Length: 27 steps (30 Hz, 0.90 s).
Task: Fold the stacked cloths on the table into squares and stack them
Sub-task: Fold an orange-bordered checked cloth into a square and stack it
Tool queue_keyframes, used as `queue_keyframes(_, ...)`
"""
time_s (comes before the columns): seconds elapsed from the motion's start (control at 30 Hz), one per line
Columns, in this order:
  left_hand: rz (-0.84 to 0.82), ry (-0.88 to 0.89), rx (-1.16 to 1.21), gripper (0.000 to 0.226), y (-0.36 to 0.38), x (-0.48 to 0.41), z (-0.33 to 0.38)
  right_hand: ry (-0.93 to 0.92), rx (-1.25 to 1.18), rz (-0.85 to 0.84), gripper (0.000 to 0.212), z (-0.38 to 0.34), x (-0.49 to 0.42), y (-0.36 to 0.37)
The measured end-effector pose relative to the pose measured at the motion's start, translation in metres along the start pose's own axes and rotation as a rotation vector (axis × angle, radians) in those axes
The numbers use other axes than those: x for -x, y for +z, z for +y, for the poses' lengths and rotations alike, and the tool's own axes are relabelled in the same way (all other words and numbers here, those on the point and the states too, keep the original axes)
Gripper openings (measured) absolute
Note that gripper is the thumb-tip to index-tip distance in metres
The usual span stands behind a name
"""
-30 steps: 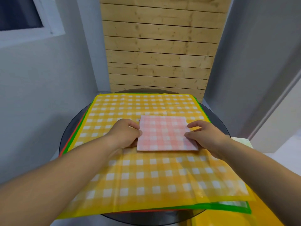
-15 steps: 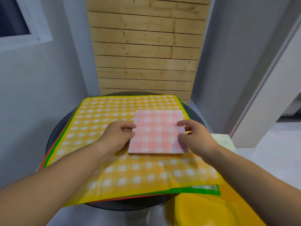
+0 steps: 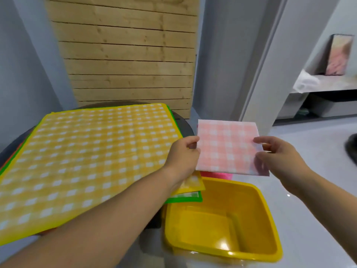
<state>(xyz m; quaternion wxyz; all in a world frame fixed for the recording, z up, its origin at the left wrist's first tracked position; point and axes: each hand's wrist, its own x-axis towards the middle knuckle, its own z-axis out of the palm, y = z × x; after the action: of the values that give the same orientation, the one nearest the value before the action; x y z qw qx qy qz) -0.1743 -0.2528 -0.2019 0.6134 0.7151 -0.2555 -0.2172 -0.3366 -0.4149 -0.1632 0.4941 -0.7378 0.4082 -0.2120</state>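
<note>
Table (image 3: 184,123): round, dark, mostly covered. Only its far-right rim and a strip at the left edge show.

Yellow cloth (image 3: 92,155): checked, spread flat, top of the unfolded stack. It reaches nearly edge to edge. Its near-right corner hangs past the table's rim, partly behind the left forearm.

Green cloth (image 3: 184,198): under the yellow one, seen as a thin border along the left and far-right sides and as a corner poking out at the near right. An orange edge (image 3: 9,161) lies lower in the stack at the left.

Tub (image 3: 222,219): yellow plastic, off the table, just beside its near-right edge.

Pink square (image 3: 226,147): folded checked cloth, held in the air past the table's right edge, over the tub's far rim, roughly level.

Left hand (image 3: 181,159): pinches the square's left edge, thumb on top.

Right hand (image 3: 280,159): pinches the right edge, thumb on top, fingers beneath.

Red-pink scrap (image 3: 216,175): shows under the square's near edge; cannot tell what it is.
</note>
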Motion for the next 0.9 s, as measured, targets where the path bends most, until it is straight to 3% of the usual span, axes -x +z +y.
queue_keyframes(0.2, -0.055, -0.053, -0.001, 0.053, 0.093, 0.002, -0.011, 0.088, -0.022, 0.116, 0.048, 0.050, -0.021, -0.049)
queue_keyframes(0.37, -0.056, -0.141, 0.058, 0.065, 0.147, -0.008, -0.066, 0.157, 0.012, 0.165, 0.051, 0.099, -0.053, -0.050)
queue_keyframes(0.57, 0.073, -0.131, 0.103, 0.054, 0.159, -0.043, -0.115, 0.165, 0.036, 0.130, 0.051, 0.137, -0.109, -0.011)
queue_keyframes(0.7, 0.157, -0.107, 0.076, 0.048, 0.161, -0.076, -0.145, 0.081, 0.038, 0.120, 0.036, 0.153, -0.147, 0.019)
queue_keyframes(0.9, 0.154, -0.082, 0.016, 0.048, 0.144, -0.135, -0.177, 0.049, 0.053, 0.085, 0.038, 0.166, -0.209, 0.057)
